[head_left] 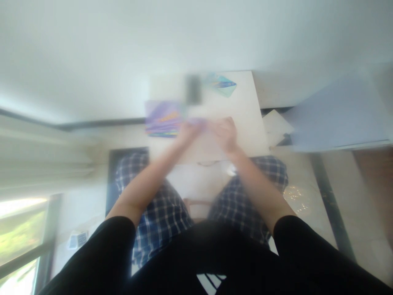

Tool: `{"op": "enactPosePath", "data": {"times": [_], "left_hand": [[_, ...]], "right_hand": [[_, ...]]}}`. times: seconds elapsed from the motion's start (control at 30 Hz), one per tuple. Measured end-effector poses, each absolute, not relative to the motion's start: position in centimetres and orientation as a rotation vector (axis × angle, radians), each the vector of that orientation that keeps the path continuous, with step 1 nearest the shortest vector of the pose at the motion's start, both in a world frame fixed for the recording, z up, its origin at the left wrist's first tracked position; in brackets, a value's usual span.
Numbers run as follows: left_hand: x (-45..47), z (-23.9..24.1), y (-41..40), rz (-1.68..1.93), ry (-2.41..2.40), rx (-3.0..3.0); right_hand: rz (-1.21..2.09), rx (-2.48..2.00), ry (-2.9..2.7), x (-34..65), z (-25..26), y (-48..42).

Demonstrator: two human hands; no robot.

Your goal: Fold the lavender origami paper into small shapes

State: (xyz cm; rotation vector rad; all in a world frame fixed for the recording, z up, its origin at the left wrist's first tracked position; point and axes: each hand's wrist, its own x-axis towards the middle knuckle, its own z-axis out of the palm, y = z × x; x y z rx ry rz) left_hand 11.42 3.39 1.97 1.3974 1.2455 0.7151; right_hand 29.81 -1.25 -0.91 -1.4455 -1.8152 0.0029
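Head view, seated person at a low white tabletop; strong haze and blur in mid-frame, fine detail lost.

Left hand: over the near-middle of the tabletop, fingers grasping a small purple piece. Exact grip smeared by blur.

Right hand: just across from the left, fingers bent inward toward the same piece. Cannot tell whether they grasp it or only lie close to it.

Position of purple piece: between the two hands, above the tabletop's middle. Material and outline not readable.

Other items on the tabletop: flat purple packet with orange and multicoloured markings, at the left edge, just beside the left hand. Dark rectangular object, beyond the hands, too blurred to identify. Flat blue-and-teal pointed item, lying near the far right corner, to the right of the dark object.

Surroundings: pale wall behind the tabletop; pale grey-lilac panel at right. Window at lower left. Plaid trousers on both legs, knees at the near edge; black shirt with a white striped logo.
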Motion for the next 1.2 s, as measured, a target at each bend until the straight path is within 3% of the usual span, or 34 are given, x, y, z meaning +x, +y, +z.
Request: {"op": "enactPosePath", "data": {"times": [0.27,0.6,1.0,1.2], "left_hand": [[11.2,1.9,4.1,0.725,1.218,1.44],[11.1,2.3,3.7,0.772,1.045,1.493],[11.1,2.0,3.3,0.774,1.001,1.543],[11.4,0.1,3.6,0.816,0.913,1.522]], "right_hand": [[0.213,-1.403,-1.862,28.8,-2.3,-1.4],[0.092,-1.541,-1.607,28.7,1.2,-2.5],[0.022,-1.538,-1.655,29.1,0.8,-2.5],[-0.21,-1.459,-1.657,29.2,0.2,-2.1]]}}
